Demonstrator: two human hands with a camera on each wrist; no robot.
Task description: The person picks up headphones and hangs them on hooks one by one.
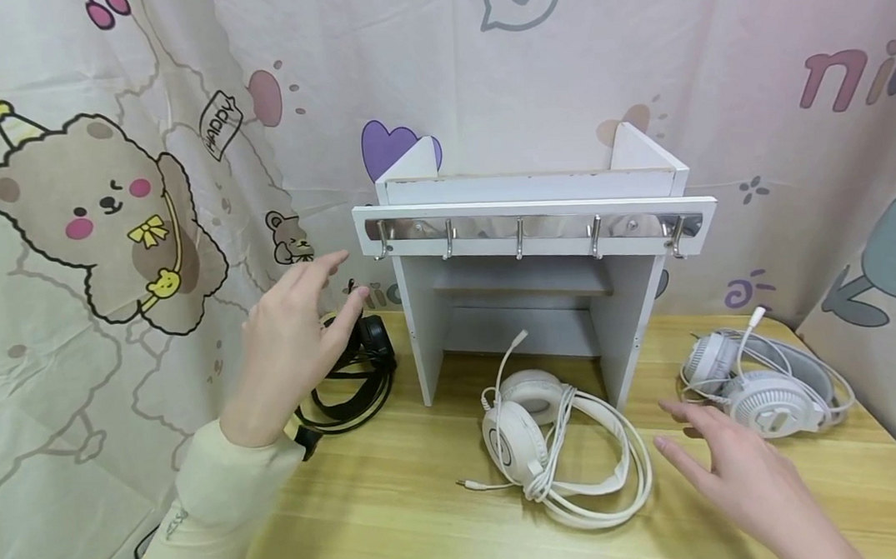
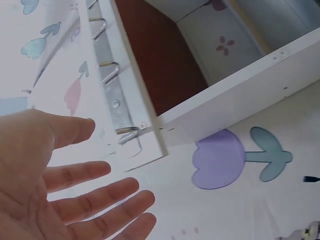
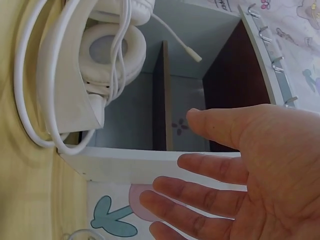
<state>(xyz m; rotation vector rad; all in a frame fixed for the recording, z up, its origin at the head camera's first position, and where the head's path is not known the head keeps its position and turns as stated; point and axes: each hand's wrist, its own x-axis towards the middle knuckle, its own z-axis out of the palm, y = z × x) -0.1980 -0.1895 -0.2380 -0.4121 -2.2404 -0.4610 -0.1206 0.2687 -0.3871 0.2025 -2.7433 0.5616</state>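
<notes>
You hold both hands raised and well apart on either side of the white board rack with a rail of silvery metal hooks (image 1: 559, 248). Your left hand (image 1: 289, 341) hangs at centre left of the head view, its fingers extended and spread, gripping nothing; in that view it partly covers the black headset with coiled black cable (image 1: 377, 339). Your right hand (image 1: 742, 471), at lower right, is likewise empty, fingers extended, near the pale grey-and-white headset with a microphone boom (image 1: 772, 403).

The white over-ear headset with padded round cups (image 1: 523, 443) lies at lower centre on the light wood-grained surface (image 1: 383, 507), in front of the rack's opening, perhaps set there for either hand to reach. Its cable is wound about the cups and band, probably to keep it bundled, though the plug pokes out leftward. Its headband curves to the right; its slim boom angles upward. The hook rail faces you, presumably so the hooks stay accessible.
</notes>
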